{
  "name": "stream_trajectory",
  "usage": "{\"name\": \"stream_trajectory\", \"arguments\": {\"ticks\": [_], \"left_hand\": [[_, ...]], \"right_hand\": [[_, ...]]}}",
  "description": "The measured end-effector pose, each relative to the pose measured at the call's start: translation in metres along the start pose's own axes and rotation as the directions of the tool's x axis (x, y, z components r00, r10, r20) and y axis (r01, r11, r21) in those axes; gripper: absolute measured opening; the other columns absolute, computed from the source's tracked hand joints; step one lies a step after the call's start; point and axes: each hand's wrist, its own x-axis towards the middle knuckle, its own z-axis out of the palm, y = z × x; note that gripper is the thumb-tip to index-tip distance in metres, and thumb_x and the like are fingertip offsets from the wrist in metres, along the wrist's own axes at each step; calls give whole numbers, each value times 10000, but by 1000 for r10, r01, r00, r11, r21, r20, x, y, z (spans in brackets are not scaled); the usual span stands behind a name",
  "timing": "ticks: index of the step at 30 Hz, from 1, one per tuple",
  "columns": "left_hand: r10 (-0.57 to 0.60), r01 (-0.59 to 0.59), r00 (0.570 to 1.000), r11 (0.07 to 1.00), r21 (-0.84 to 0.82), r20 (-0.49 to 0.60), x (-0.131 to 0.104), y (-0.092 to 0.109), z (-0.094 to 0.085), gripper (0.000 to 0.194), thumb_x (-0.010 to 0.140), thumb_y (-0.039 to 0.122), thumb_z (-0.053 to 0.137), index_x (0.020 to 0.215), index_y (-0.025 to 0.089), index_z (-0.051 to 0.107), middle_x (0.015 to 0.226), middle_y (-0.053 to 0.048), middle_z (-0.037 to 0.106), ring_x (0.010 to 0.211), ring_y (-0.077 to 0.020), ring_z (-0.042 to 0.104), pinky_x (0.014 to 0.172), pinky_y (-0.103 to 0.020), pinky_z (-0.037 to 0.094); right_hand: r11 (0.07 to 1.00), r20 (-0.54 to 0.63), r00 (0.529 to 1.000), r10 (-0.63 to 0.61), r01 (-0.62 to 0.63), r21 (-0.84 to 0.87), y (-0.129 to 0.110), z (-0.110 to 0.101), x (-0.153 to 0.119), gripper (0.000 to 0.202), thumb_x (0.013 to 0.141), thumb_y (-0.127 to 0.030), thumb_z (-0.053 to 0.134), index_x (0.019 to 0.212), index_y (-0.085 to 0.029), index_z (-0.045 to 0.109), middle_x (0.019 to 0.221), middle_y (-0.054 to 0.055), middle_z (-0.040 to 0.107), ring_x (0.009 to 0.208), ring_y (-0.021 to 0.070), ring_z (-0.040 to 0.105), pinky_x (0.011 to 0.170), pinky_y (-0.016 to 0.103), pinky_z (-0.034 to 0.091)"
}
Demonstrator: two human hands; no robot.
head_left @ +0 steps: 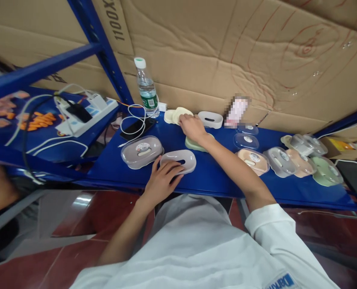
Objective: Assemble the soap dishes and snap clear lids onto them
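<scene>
My left hand (162,181) is closed around the near left side of a pale grey oval soap dish (190,159) with a slot in its middle. My right hand (193,127) reaches across to the back, its fingers closed on the edge of a cream oval piece (182,113). Another cream oval piece (168,117) lies partly under that one. Beneath my right wrist sits a green oval piece (193,143), partly hidden. A grey soap dish with a clear lid (142,152) stands left of my left hand. Behind my right hand is another pale grey dish (216,122).
Clear lids (246,141) and several lidded dishes (279,162) stand along the right side of the blue table (220,176). A water bottle (148,94), a phone (136,130) and a white cable are at the back left. A power strip (88,120) lies beyond the blue post.
</scene>
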Motion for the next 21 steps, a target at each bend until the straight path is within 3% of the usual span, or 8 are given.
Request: {"name": "stream_trajectory", "arguments": {"ticks": [3, 5, 8, 11, 13, 16, 19, 21], "left_hand": [[40, -44, 994, 998, -43, -99, -2, -1, 0, 263, 1035, 223, 681, 1291, 280, 704, 1244, -47, 792, 1175, -235, 742, 1314, -600, 336], [63, -88, 975, 990, -108, -215, -5, -1, -3, 300, 1016, 202, 705, 1301, 295, 690, 1236, -39, 792, 1170, -229, 750, 1297, -600, 384], [33, -112, 939, 971, -213, -342, -9, 3, -10, 313, 1018, 209, 693, 1309, 324, 675, 1269, -35, 782, 1206, -233, 747, 1274, -609, 434], [-28, -45, 953, 971, -235, -300, -7, 10, -10, 270, 1034, 259, 669, 1292, 333, 696, 1286, -33, 777, 1234, -239, 742, 1284, -612, 427], [-38, -6, 979, 977, -212, -199, -4, 17, -5, 216, 1044, 295, 662, 1248, 322, 727, 1270, -35, 784, 1244, -238, 737, 1299, -604, 402], [-6, 1, 1000, 987, -162, -31, 2, 27, 3, 197, 1074, 303, 625, 1228, 313, 747, 1312, -47, 774, 1280, -229, 712, 1329, -601, 338], [44, -37, 998, 991, -126, 54, 3, 29, 6, 260, 1084, 255, 596, 1300, 312, 730, 1423, -77, 715, 1346, -232, 665, 1339, -603, 309], [75, -70, 996, 989, -131, 37, 3, 28, 4, 295, 1075, 227, 601, 1331, 309, 724, 1475, -100, 664, 1409, -252, 612, 1334, -615, 315]], "right_hand": [[939, -216, 975, 49, 28, 343, 13, -18, -31, 321, 1155, -389, 331, 1109, -202, 587, 1157, 132, 726, 1053, 252, 659, 983, 410, 473], [799, -280, 945, 167, 37, 601, 17, -26, -70, 365, 1137, -527, 337, 1044, -240, 541, 1015, 70, 700, 907, 221, 656, 890, 384, 521], [513, -83, 938, 337, -109, 851, 12, -26, -144, 405, 1080, -669, 417, 1009, -278, 497, 870, 11, 648, 746, 211, 664, 797, 398, 587], [329, 128, 894, 429, -287, 899, 3, -13, -208, 403, 1062, -693, 416, 984, -301, 473, 872, 16, 659, 749, 239, 716, 808, 441, 641], [322, 161, 883, 440, -323, 890, 0, -3, -233, 367, 1048, -681, 449, 1034, -316, 487, 869, 18, 669, 752, 258, 736, 804, 463, 660], [381, 137, 898, 417, -310, 871, -1, 5, -249, 335, 1044, -629, 502, 1227, -349, 525, 895, 26, 691, 789, 282, 755, 840, 488, 669], [467, 82, 909, 410, -286, 836, -2, 6, -252, 370, 1071, -581, 471, 1350, -365, 579, 1244, 114, 705, 1145, 328, 746, 1074, 535, 607], [580, 28, 932, 361, -248, 776, -4, 6, -254, 443, 1073, -567, 479, 1444, -350, 586, 1498, 137, 614, 1448, 347, 589, 1256, 565, 473]]}}
